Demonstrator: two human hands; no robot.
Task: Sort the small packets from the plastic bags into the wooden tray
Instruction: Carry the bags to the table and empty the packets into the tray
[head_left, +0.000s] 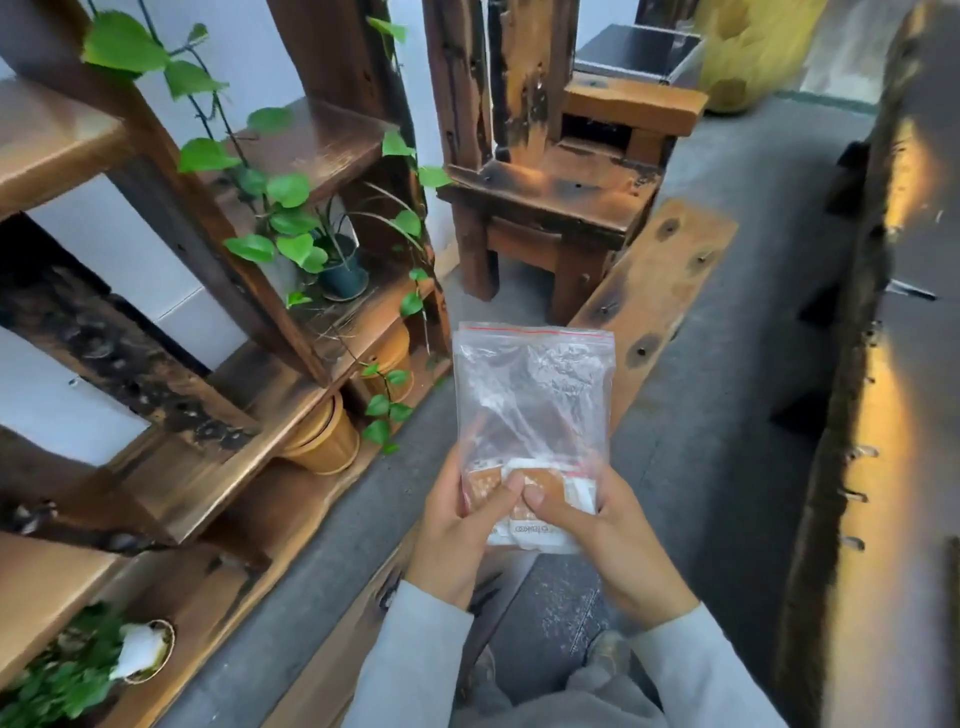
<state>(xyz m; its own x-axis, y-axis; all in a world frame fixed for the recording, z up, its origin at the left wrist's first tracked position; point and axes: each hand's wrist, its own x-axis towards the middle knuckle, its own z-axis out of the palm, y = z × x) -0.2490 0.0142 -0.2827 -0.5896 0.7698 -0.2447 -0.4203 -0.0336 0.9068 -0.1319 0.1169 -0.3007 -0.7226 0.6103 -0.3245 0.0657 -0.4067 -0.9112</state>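
Observation:
A clear zip-top plastic bag (532, 395) with a red seal line stands upright in front of me, held by both hands at its lower end. My left hand (457, 535) grips the bag's bottom left and my right hand (613, 540) grips its bottom right, thumbs pressed close together on the front. Inside, at the bottom, lie several small orange and white packets (540, 499). The upper part of the bag holds nothing. No wooden tray is in view.
A dark wooden shelf unit (218, 291) with trailing green plants and ribbed wooden pots stands at the left. A rustic wooden chair (550, 197) sits ahead, beside a slanted plank (654, 291). A long rough wooden table edge (872, 415) runs along the right. Grey floor lies between.

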